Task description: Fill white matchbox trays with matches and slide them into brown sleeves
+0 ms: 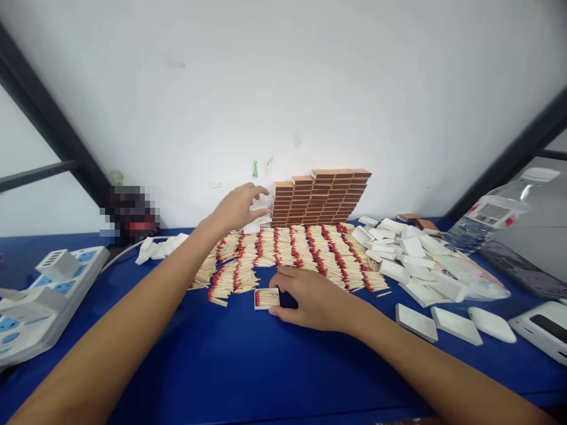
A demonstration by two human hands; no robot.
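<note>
My right hand (305, 295) grips the right end of a small white matchbox tray (267, 307) between thumb and fingers. Matches with red heads lie inside the tray, which rests on the blue tabletop (230, 366). My left hand (243, 206) is raised farther back, its thumb and fingers apart with nothing seen between them. Close to its fingertips are some white pieces (257, 225), partly covered by the hand, so their kind is unclear. Beside that hand stands a stepped stack of brown-sided matchboxes (316, 200) against the wall. Rows of loose matches (287, 245) spread in front of the stack.
A pile of white matchbox trays (411, 254) lies at right, with two single trays (456, 324) nearer me. A water bottle (491, 212), a white rounded case (491, 324) and a dark phone (527, 268) are farther right. A power strip (66, 295) with plugs occupies the left.
</note>
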